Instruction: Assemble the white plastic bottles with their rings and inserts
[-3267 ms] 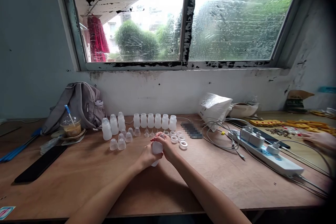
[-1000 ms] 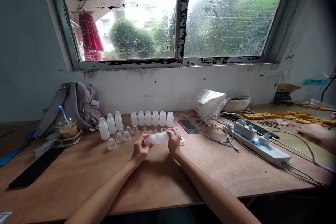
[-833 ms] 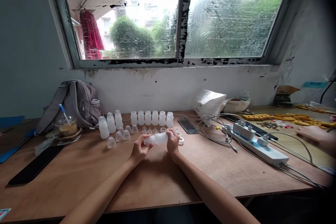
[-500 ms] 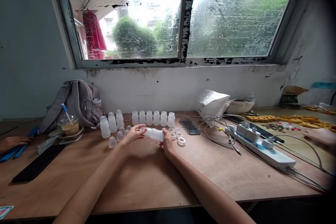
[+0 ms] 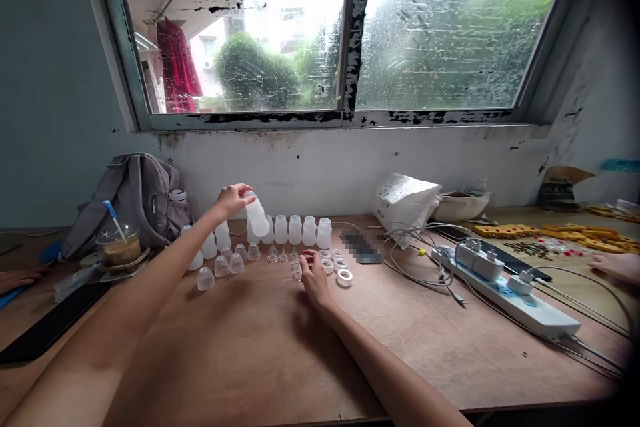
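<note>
Pinched by the top between thumb and fingers of the left hand point(image 5: 234, 200), a frosted bottle point(image 5: 258, 220) tilted, base toward the right, in front of the row of open bottles point(image 5: 295, 231) and covering part of its left end; cannot tell touching from apart there. Largely hidden under the fingers, the bottle's top. Partly behind the left forearm point(image 5: 135, 300), more bottles point(image 5: 223, 237). Nearer on the table point(image 5: 240, 347), clear domed caps point(image 5: 205, 278) and, to their right, clear teats point(image 5: 283, 257), too small to make out well. Low over the wood, the right hand point(image 5: 314, 277), fingers loosely curled and a little parted beside thin clear pieces point(image 5: 297, 275); cannot tell touching from apart. Just right of that, white rings point(image 5: 344, 277), then a pixelated dark slab point(image 5: 363, 247), tangled cables point(image 5: 407, 253) and a power strip point(image 5: 520, 300). Well apart on the left, a drink cup point(image 5: 120, 245) before a grey backpack point(image 5: 135, 193). At both picture edges, cut off, other people's hands point(image 5: 617, 265).
</note>
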`<state>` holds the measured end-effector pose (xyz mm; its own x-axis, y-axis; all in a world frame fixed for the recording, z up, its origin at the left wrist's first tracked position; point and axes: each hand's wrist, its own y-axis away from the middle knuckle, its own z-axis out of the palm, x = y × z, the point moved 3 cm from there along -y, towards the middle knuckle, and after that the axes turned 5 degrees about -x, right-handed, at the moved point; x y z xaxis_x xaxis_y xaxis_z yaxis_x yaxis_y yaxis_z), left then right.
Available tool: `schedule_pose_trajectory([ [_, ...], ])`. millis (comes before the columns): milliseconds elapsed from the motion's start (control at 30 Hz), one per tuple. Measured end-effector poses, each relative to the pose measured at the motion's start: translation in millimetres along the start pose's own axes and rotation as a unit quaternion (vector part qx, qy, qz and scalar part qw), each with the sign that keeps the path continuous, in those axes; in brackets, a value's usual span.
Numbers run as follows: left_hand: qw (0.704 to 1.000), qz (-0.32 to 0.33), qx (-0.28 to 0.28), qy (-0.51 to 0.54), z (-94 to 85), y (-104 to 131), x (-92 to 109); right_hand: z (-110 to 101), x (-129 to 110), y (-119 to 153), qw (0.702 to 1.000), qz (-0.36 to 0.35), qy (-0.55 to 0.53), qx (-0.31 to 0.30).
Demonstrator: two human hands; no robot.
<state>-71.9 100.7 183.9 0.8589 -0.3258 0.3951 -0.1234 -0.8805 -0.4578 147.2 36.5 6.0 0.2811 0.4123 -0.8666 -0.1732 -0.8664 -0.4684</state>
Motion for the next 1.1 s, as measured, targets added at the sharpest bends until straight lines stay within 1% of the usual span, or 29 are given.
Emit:
schedule_pose_trajectory([
  [67, 0.994, -0.01, -0.034, -0.099, -0.7, -13.3, -13.1, -2.7, 0.4, -1.0, 1.0, 0.014, 0.021, 0.0],
  [100, 0.991, -0.016, -0.047, -0.122, 0.7, -18.1, -20.1, -4.1, 0.0, -1.3, 0.999, 0.015, 0.031, -0.001],
  [200, 0.984, -0.04, -0.072, -0.159, 8.9, -26.5, -39.5, -7.2, -1.8, -1.7, 0.999, 0.003, 0.053, -0.006],
  [300, 0.976, -0.058, -0.089, -0.19, 21.3, -29.0, -53.1, -7.2, -1.7, -1.7, 0.997, -0.012, 0.072, -0.01],
  [533, 0.964, -0.075, -0.116, -0.229, 54.4, -22.7, -66.8, -2.9, 0.8, -2.3, 0.995, -0.039, 0.086, -0.028],
  [633, 0.962, -0.08, -0.12, -0.233, 63.1, -20.6, -70.9, -3.1, 1.9, -3.2, 0.994, -0.037, 0.093, -0.032],
  [733, 0.962, -0.084, -0.122, -0.23, 67.9, -21.1, -74.7, -4.5, 3.8, -5.1, 0.994, -0.031, 0.099, -0.027],
  [833, 0.964, -0.09, -0.118, -0.221, 69.3, -22.1, -77.5, -7.0, 5.5, -8.4, 0.994, -0.028, 0.101, -0.02],
  [933, 0.969, -0.097, -0.089, -0.207, 66.6, -20.5, -76.1, -11.3, 6.4, -13.4, 0.994, -0.02, 0.109, -0.016],
  [1033, 0.978, -0.087, -0.035, -0.186, 63.8, -13.0, -66.4, -18.7, 7.5, -19.6, 0.99, -0.006, 0.138, -0.006],
  [1100, 0.984, -0.07, -0.012, -0.164, 68.2, -3.7, -55.5, -24.1, 8.8, -23.2, 0.985, -0.004, 0.171, -0.001],
])
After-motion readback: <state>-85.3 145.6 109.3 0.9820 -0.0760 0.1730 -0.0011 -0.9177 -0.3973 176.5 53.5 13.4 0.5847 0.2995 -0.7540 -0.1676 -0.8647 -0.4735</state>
